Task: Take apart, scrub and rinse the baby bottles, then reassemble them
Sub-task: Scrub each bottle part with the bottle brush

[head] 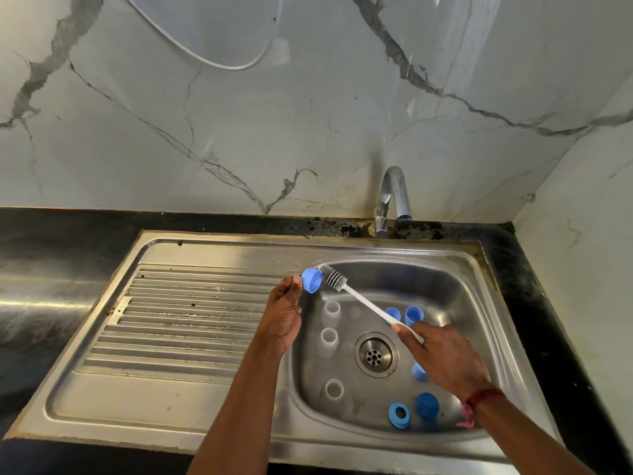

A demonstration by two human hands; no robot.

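**Scrub step: blue screw cap (311,281) held against the bottle brush (368,303) over the sink basin (455,289).**

The cap sits up and left of the drain (376,354), at the basin's far rim, its open side turned to the bristle head, which touches it or nearly so. This probably lets the bristles reach the thread while drips fall into the basin. The left hand (282,313) pinches the cap's closed end at the fingertips, leaving the opening clear. The right hand (445,358), right of the drain, has its fingers curled round the end of the brush handle. Three clear bottle bodies (329,341) stand mouth-up left of the drain.
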